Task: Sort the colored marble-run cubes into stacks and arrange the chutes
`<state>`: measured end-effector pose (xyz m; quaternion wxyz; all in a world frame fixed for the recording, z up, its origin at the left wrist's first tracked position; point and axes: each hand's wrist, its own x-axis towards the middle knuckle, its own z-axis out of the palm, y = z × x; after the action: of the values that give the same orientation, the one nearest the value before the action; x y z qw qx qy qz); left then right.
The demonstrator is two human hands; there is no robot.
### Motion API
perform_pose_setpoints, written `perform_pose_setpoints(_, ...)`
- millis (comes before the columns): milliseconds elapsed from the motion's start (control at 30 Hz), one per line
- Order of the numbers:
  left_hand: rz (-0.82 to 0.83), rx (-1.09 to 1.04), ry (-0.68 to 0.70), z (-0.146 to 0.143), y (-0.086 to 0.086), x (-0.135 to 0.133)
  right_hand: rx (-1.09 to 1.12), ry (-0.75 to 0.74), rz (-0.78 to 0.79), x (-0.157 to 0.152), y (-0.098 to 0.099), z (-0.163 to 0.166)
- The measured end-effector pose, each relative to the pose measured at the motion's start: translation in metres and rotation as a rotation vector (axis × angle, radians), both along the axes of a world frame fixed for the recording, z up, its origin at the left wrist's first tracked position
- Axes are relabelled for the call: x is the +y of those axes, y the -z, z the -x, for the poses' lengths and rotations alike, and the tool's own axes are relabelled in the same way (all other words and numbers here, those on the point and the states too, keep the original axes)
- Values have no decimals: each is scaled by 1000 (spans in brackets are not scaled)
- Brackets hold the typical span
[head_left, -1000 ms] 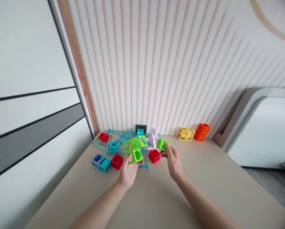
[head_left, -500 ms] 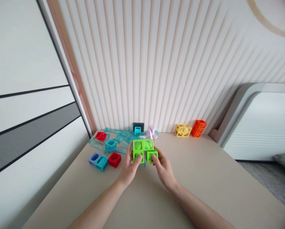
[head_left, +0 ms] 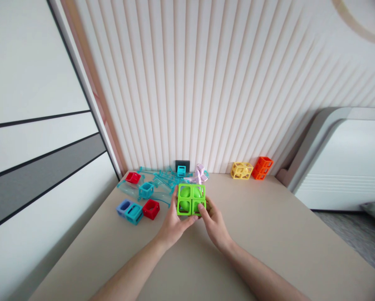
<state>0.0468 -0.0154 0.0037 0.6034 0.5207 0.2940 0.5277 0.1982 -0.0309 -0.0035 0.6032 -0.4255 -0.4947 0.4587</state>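
Between my two hands is a block of green open-frame cubes (head_left: 191,199), set two by two, with rounded green shapes inside them. My left hand (head_left: 172,223) wraps its left side, the thumb lying along the bottom edge. From the right, my right hand (head_left: 214,221) grips the block with its thumb on the lower right cube. The fingers behind the block are mostly hidden. To the left on the table lie a red cube (head_left: 151,209), a teal cube (head_left: 133,214) and a periwinkle cube (head_left: 123,207), the last two side by side.
Behind are teal sticks (head_left: 167,177), another teal cube (head_left: 146,190), a red cube (head_left: 133,177), a small black stand (head_left: 182,164) and pale pink pieces (head_left: 200,172). Yellow cubes (head_left: 241,170) and an orange stack (head_left: 262,168) stand by the ribbed wall (head_left: 206,83).
The lower right green cube has moved up and left against the other cubes, closing the gap. My left thumb has slid from the lower left cube to the bottom edge.
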Motion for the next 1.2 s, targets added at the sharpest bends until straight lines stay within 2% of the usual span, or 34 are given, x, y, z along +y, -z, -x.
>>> perform_pose_setpoints(233, 57, -115, 65, 1, -1, 2, -52, 56, 17, -3, -2, -8)
perform_pose_setpoints(633, -5, -71, 74, 5, 3, 1, -99, -26, -70, -4, -4, -4)
perform_pose_setpoints(833, -53, 23, 53, 7, 1, 0, -107, -55, -32, -3, -2, -7)
perform_pose_setpoints(1000, -93, 117, -32, 7, 8, 5, -114, -51, -22, -1, 4, -9)
perform_pose_setpoints(1200, -165, 158, -110, 9, 16, 10, -148, -106, -35, -3, -3, -7)
